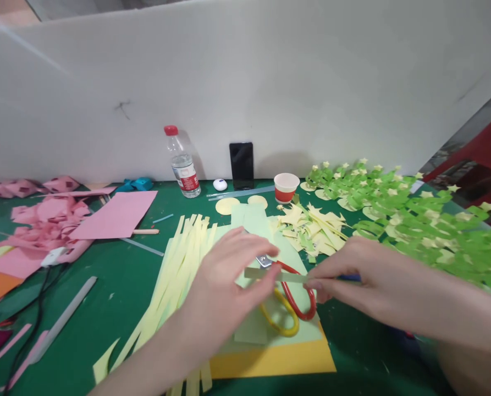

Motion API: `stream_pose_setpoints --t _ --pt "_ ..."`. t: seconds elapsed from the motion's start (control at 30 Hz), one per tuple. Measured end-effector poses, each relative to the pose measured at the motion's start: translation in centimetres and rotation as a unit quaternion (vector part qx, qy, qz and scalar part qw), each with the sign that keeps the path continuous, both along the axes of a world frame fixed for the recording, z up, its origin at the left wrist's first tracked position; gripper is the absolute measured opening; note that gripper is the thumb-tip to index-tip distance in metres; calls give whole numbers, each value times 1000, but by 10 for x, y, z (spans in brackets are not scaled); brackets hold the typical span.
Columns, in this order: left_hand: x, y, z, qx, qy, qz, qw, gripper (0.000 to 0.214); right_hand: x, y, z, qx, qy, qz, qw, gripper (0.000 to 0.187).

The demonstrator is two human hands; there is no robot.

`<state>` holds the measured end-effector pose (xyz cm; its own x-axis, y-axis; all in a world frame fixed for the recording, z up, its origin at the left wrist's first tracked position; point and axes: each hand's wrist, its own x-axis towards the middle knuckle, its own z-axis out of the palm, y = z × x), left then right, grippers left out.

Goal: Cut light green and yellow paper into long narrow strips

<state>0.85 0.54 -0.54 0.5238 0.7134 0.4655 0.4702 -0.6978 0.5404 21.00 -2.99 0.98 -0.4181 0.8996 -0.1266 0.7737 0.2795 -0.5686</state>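
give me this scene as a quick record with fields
Right hand: pinching one end of a pale strip
Left hand: open near its other end, contact unclear
Beneath: scissors with red and yellow handles, on pale green paper
Near left: fanned yellow strips
Back: bottle, phone, cup
Far left: pink paper
Far right: green paper pieces with pale stars
Surface: green table

My one camera looks from my head, forward and down, close above the green tabletop point(121, 300) before the black phone point(241, 166), to the white panel point(245, 71) behind it.
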Motion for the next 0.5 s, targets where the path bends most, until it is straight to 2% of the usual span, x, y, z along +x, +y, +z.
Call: stream_pose_setpoints --t 0.07,0.17,0.37,0.5 --pt "6 -7 -6 17 14 -47 999 5 -6 0 -1 -5 -10 17 1000 33" --pt "10 -12 -13 20 18 -76 997 8 -11 -1 -2 10 -19 13 1000 31" --pt "9 -12 -12 23 3 -74 997 11 -21 -2 -3 17 -40 18 999 34" --pt "8 -8 -8 28 3 -50 998 12 -27 0 -4 39 -32 11 999 33"
